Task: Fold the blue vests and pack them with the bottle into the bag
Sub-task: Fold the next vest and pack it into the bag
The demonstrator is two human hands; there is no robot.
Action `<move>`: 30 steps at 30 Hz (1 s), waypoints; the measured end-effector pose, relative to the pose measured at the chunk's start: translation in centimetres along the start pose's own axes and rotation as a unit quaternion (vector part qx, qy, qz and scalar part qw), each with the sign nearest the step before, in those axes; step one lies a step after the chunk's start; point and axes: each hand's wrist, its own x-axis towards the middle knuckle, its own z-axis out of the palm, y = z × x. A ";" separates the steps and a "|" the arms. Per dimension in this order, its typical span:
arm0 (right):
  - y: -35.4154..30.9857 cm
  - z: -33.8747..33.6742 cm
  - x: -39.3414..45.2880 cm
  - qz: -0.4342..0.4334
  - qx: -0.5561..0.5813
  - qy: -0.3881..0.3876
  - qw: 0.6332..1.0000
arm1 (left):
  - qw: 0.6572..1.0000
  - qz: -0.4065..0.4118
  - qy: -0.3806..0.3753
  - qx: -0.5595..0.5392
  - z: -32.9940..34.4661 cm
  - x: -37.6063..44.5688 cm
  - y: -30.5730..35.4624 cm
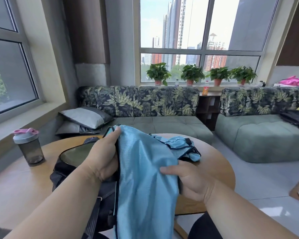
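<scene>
At centre frame, our left hand point(104, 157) and right hand point(185, 180) both grip a blue vest point(145, 169), fingers curled into its cloth, above the bag point(71, 163).

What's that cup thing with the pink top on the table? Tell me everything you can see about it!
It is a shaker bottle, standing upright near the left edge of the round wooden table. Its body is dark, smoky see-through plastic and looks empty. On top sits a pale grey-blue lid with a pink flip cap and loop, seemingly closed. Nothing touches it but the table: both hands are busy with a blue vest, and the dark bag lies just to its right, apart from it.
</scene>
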 end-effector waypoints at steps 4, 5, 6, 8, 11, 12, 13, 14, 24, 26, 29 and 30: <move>-1.5 0.7 0.3 -0.012 0.100 0.033 0.994 | 0.996 -0.066 -0.052 -0.004 -1.9 -1.0 -2.8; -1.9 0.9 0.3 -0.016 0.110 0.047 0.993 | 0.994 -0.093 -0.057 -0.002 -2.3 -1.2 -4.2; -2.2 1.2 0.3 -0.020 0.118 0.057 0.991 | 0.989 -0.125 -0.074 -0.001 -2.8 -1.3 -5.8; -2.7 1.9 0.5 -0.025 0.140 0.061 0.988 | 0.982 -0.164 -0.095 -0.018 -3.4 -2.0 -8.3; -3.4 3.0 0.5 -0.024 0.162 0.048 0.985 | 0.970 -0.199 -0.124 -0.061 -2.5 -4.1 -9.5; -3.6 3.2 0.5 -0.025 0.165 0.049 0.985 | 0.969 -0.201 -0.126 -0.071 -2.4 -4.6 -9.8; -3.9 3.4 0.6 -0.029 0.168 0.053 0.984 | 0.968 -0.194 -0.137 -0.079 -2.3 -4.9 -10.0; -4.1 3.4 0.6 -0.032 0.169 0.056 0.983 | 0.967 -0.188 -0.151 -0.084 -2.0 -5.2 -10.0; -3.8 3.0 0.4 -0.038 0.178 0.089 0.979 | 0.957 -0.243 -0.145 -0.063 0.4 -5.5 -9.6; -3.7 2.8 0.4 -0.038 0.180 0.092 0.979 | 0.958 -0.247 -0.132 -0.057 0.6 -5.6 -9.4; -3.8 2.4 0.4 -0.037 0.172 0.098 0.980 | 0.963 -0.238 -0.121 -0.046 0.4 -5.2 -9.0; -3.9 2.2 0.3 -0.036 0.172 0.099 0.979 | 0.964 -0.234 -0.115 -0.047 0.4 -5.0 -8.8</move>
